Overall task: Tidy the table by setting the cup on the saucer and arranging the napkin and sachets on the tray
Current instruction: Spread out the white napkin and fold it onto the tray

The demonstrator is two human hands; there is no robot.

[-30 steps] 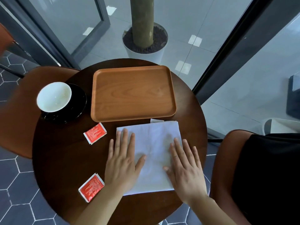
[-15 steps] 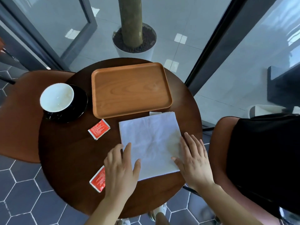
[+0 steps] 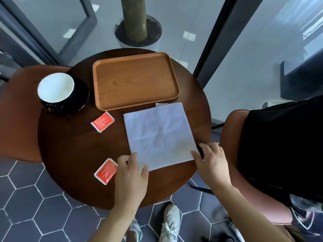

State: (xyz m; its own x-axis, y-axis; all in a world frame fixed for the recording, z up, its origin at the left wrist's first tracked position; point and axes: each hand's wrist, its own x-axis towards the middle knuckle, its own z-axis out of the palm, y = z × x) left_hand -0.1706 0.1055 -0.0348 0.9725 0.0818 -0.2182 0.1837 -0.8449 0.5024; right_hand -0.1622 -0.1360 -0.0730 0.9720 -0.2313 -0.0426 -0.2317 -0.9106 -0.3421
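- Napkin (image 3: 160,135), white and spread flat, lies on the round dark table (image 3: 73,147), its far edge just beside the near rim of the wooden tray (image 3: 135,81).
- Left hand (image 3: 130,179) rests at the napkin's near left corner, fingers loosely spread, thumb on the paper; it grips nothing.
- Right hand (image 3: 212,164) sits at the near right corner, fingers spread and touching the napkin's edge, likewise gripping nothing.
- Two red sachets lie on the bare table: the far sachet (image 3: 102,121) between saucer and napkin, the near sachet (image 3: 106,171) just beside the left hand.
- White-lined cup (image 3: 56,88) stands on the black saucer (image 3: 78,100), left of the tray.
- A small white scrap (image 3: 161,104) peeks out behind the napkin's far edge.
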